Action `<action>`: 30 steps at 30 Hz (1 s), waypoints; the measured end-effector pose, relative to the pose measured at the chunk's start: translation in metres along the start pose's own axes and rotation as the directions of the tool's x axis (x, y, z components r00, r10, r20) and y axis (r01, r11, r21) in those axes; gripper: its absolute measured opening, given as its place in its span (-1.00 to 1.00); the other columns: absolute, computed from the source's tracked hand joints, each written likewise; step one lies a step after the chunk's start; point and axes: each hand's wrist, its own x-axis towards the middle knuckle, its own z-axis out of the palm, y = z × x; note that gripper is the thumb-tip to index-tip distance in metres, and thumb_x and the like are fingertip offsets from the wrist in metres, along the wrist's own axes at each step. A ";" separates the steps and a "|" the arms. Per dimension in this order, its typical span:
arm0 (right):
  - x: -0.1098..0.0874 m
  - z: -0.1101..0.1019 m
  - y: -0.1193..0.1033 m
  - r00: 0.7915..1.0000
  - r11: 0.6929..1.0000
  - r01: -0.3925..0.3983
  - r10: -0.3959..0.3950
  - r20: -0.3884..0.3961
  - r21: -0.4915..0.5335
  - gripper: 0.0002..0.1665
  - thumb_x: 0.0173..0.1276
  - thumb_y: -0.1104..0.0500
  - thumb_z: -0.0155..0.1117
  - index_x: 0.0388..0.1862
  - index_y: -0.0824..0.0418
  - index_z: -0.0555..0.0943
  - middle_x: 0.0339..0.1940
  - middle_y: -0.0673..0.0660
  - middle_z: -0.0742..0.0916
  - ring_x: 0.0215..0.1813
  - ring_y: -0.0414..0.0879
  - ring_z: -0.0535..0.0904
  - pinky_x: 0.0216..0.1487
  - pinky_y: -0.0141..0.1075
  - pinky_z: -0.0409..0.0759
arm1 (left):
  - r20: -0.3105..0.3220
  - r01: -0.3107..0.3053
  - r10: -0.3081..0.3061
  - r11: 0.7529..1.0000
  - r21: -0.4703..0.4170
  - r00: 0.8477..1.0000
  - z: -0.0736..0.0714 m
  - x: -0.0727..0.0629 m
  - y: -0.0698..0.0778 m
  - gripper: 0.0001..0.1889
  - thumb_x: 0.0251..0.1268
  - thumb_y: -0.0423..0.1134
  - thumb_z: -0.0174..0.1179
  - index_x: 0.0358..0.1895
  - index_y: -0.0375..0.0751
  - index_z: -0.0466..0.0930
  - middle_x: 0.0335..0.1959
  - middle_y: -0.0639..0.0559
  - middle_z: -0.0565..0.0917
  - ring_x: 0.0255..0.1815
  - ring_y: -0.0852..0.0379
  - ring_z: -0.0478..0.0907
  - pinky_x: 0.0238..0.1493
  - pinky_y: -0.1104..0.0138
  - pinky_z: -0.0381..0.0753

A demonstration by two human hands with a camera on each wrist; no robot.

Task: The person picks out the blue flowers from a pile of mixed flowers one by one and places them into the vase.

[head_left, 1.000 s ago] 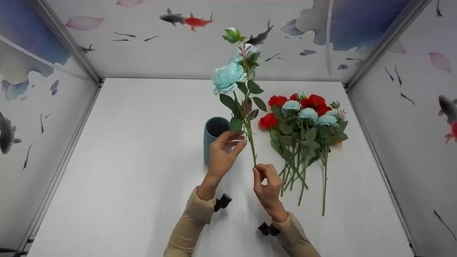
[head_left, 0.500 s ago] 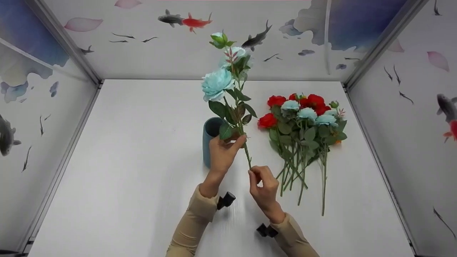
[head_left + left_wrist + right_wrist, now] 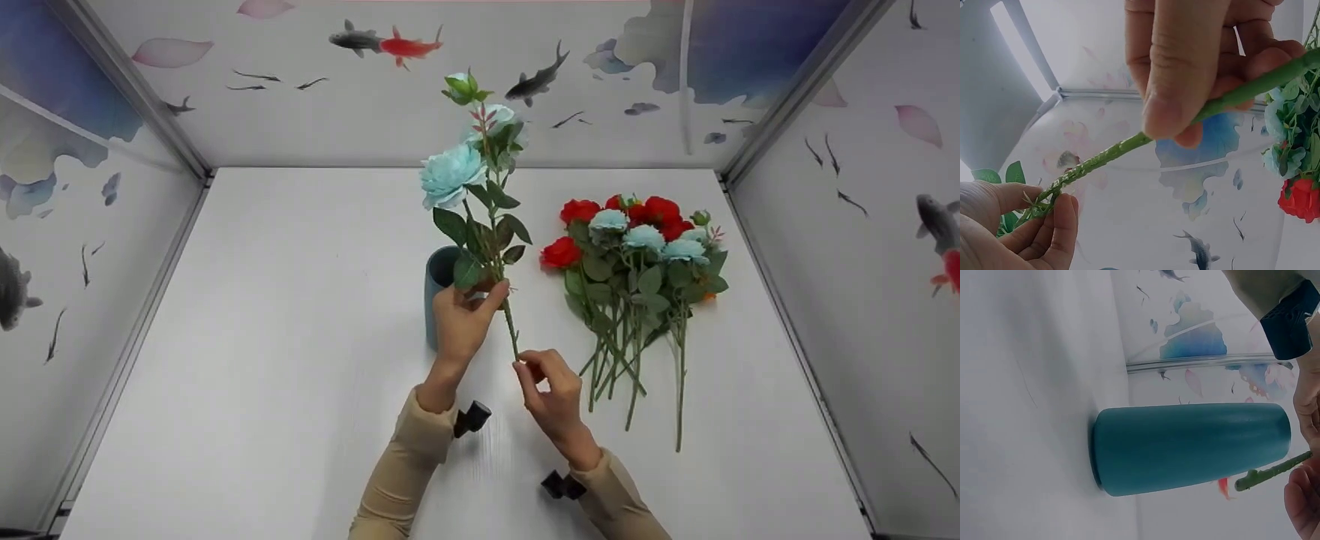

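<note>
An artificial pale-blue flower stem (image 3: 454,176) with green leaves and a bud is held up over the table. My left hand (image 3: 463,322) pinches its stem just below the leaves. Lower down, my right hand (image 3: 553,390) pinches the stem near its cut end between thumb and fingers. Both grips show in the left wrist view, the green stem (image 3: 1112,153) running from one hand to the other. A teal vase (image 3: 436,300) stands upright behind my left hand, partly hidden by it. The right wrist view shows the vase (image 3: 1190,447) sideways, the stem's end (image 3: 1249,481) beside it.
Red and pale-blue artificial flowers (image 3: 660,214) lie in a pile on the right of the white table (image 3: 262,337), stems toward me. Painted walls (image 3: 300,127) enclose the back and sides. A small black camera (image 3: 471,418) sits on my left wrist.
The flower stem has moved left, with its blooms now nearer above the vase. My left hand, earlier beside the stem, now pinches it. My right hand has shifted slightly left with the stem.
</note>
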 end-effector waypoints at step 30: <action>-0.043 -0.071 0.052 0.959 0.918 -0.284 0.268 -0.094 -0.276 -0.93 0.24 0.34 0.25 -0.36 0.37 0.64 -0.48 0.15 0.65 -0.56 -0.13 0.49 -0.51 -0.47 0.43 | -0.048 -0.162 0.159 0.985 -0.064 0.986 -0.020 0.038 -0.015 -0.81 0.09 -0.50 0.26 -0.25 -0.60 0.56 -0.45 -0.26 0.65 -0.48 0.23 0.58 -0.46 0.41 0.54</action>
